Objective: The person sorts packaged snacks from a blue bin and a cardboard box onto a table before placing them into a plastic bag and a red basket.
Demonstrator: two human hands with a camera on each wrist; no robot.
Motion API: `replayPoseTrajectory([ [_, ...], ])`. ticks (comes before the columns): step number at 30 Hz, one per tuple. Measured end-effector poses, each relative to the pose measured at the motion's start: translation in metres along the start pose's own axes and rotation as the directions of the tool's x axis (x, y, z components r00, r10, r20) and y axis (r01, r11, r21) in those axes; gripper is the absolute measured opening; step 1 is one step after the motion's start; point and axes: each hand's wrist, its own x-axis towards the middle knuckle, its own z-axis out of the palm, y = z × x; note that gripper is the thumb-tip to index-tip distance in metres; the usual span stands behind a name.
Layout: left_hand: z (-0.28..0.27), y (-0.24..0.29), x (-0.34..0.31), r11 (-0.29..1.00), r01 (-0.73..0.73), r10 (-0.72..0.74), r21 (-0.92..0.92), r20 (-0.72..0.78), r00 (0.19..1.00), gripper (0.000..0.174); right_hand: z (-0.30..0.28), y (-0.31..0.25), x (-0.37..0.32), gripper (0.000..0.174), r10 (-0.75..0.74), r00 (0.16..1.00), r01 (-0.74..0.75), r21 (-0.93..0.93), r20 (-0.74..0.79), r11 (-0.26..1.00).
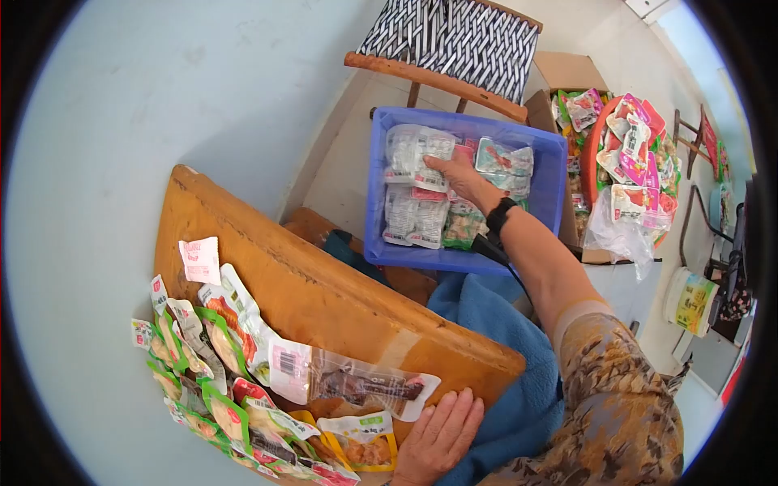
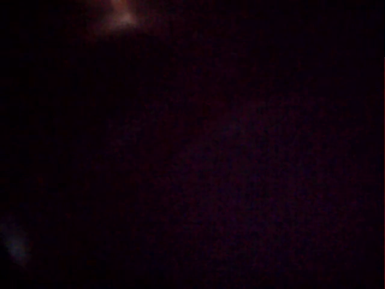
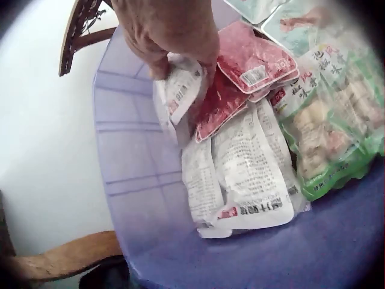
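Note:
Inside the blue bin, the right hand grips a white printed packet. In the right wrist view the fingers of that hand curl over a white packet, beside red packets and above more white packets. Green-edged packets lie to the right. My left hand rests with extended fingers on the wooden table's edge, next to a clear-and-white packet and a yellow-edged packet. The left wrist view is almost black.
Many snack packets lie along the left part of the wooden table. A woven stool stands behind the bin. Right of it are a cardboard box and a red basin heaped with packets. Blue cloth hangs below the bin.

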Motion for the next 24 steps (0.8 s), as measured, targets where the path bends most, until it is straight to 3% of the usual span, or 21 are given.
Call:
replayPoseTrajectory([
  [1,-0.003,0.000,0.006,1.000,-0.005,0.006,0.023,-0.026,1.000,0.045,0.001,0.008,0.009,0.052,-0.002,1.000,0.002,0.010,0.006,1.000],
  [2,-0.008,0.005,0.012,0.996,0.064,-0.069,-0.067,-0.081,0.994,0.038,0.001,0.018,0.014,0.054,-0.009,0.996,-0.002,-0.122,-0.091,0.993],
  [4,-0.008,0.003,0.009,0.997,0.060,-0.063,-0.051,-0.064,0.996,0.039,0.013,0.019,0.009,0.059,-0.112,0.970,0.020,-0.392,-0.214,0.920],
  [5,-0.006,0.003,0.009,0.998,0.045,-0.048,-0.051,-0.063,0.997,0.039,0.017,0.018,0.008,0.059,-0.110,0.970,0.017,-0.393,-0.216,0.919],
  [7,-0.006,0.004,0.007,0.997,0.046,-0.049,-0.056,-0.044,0.998,0.039,0.029,0.014,-0.001,0.060,-0.308,0.874,-0.075,-0.732,-0.375,0.677],
  [8,-0.006,0.004,0.007,0.997,0.049,-0.051,-0.053,-0.034,0.998,0.039,0.034,0.008,-0.010,0.060,-0.307,0.873,-0.079,-0.732,-0.379,0.677],
  [10,-0.006,0.004,0.007,0.997,0.054,-0.056,-0.057,-0.038,0.998,0.039,0.046,-0.002,-0.027,0.057,-0.638,0.688,-0.017,-0.887,-0.345,0.461],
  [11,-0.006,0.004,0.007,0.996,0.056,-0.059,-0.063,-0.045,0.997,0.040,0.046,-0.004,-0.029,0.057,-0.639,0.688,-0.016,-0.888,-0.344,0.460],
  [13,-0.007,0.004,0.007,0.996,0.057,-0.059,-0.068,-0.036,0.998,0.041,0.038,0.004,-0.032,0.050,-0.664,0.743,0.211,-0.970,0.079,0.121],
  [14,-0.007,0.004,0.006,0.996,0.058,-0.060,-0.069,-0.028,0.998,0.041,0.036,0.014,-0.030,0.050,-0.662,0.746,0.208,-0.970,0.074,0.125],
  [16,-0.007,0.004,0.006,0.996,0.060,-0.062,-0.070,-0.021,0.998,0.042,0.030,0.039,-0.020,0.048,-0.527,0.793,0.220,-0.951,0.305,-0.219],
  [20,-0.003,-0.003,0.000,1.000,0.001,0.000,-0.018,0.038,0.999,0.034,0.018,0.043,-0.013,0.050,-0.498,0.803,0.261,-0.944,0.327,-0.200],
  [21,-0.001,-0.002,0.001,1.000,-0.009,0.009,-0.013,0.026,1.000,0.034,0.016,0.041,-0.006,0.051,-0.409,0.857,0.277,-0.949,0.314,-0.149],
  [22,0.003,-0.001,0.002,1.000,0.023,-0.024,-0.018,-0.031,0.999,0.036,0.016,0.030,-0.003,0.052,-0.319,0.898,0.286,-0.953,0.303,-0.100],
  [23,0.006,0.001,0.003,0.998,0.055,-0.057,-0.030,-0.084,0.995,0.039,0.014,0.021,-0.006,0.052,-0.331,0.895,0.278,-0.954,0.299,-0.111],
  [24,0.006,-0.001,0.005,0.999,0.013,-0.017,-0.034,-0.106,0.994,0.052,0.015,0.013,-0.018,0.052,-0.320,0.912,0.241,-0.966,0.259,-0.096],
])
